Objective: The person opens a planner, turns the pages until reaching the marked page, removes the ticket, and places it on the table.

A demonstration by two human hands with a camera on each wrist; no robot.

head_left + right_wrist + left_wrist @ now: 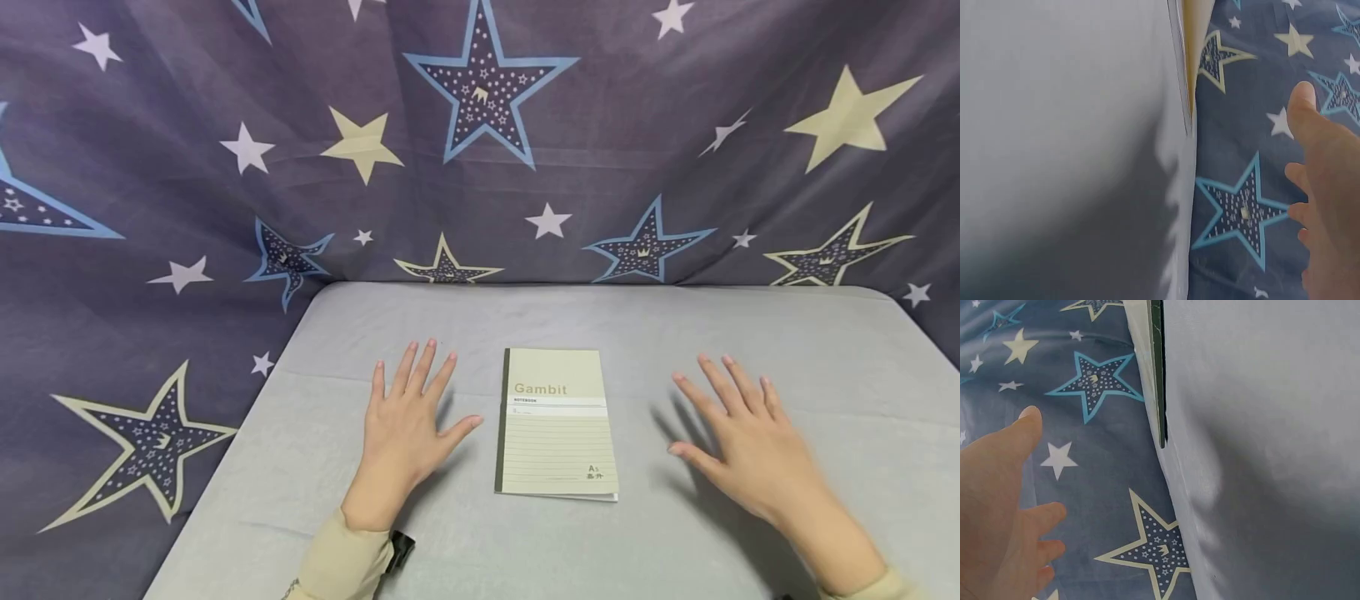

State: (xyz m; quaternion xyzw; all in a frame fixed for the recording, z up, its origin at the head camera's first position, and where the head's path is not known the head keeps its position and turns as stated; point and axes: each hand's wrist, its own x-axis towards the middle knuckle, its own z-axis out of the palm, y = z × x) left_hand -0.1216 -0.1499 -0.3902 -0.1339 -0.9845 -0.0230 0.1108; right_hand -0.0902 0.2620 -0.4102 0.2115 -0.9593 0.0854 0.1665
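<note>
A cream notebook (557,442) with a dark spine strip on its left lies flat on the table, its cover reading "Gambit". To its left, my left hand (405,432) is spread with the palm down and holds nothing; the thumb points toward the spine. On the other side, farther off, my right hand (757,446) is likewise spread, with a shadow beneath it on the cloth. The left wrist view catches the notebook's dark spine (1159,375) edge-on. In the right wrist view its page edge (1184,69) shows, apart from the fingers.
A pale grey cloth covers the table (675,333). Behind it and along the left hangs a dark purple-grey curtain (300,58) printed with stars. A black strap buckle (400,552) sits at the left sleeve's cuff (345,554).
</note>
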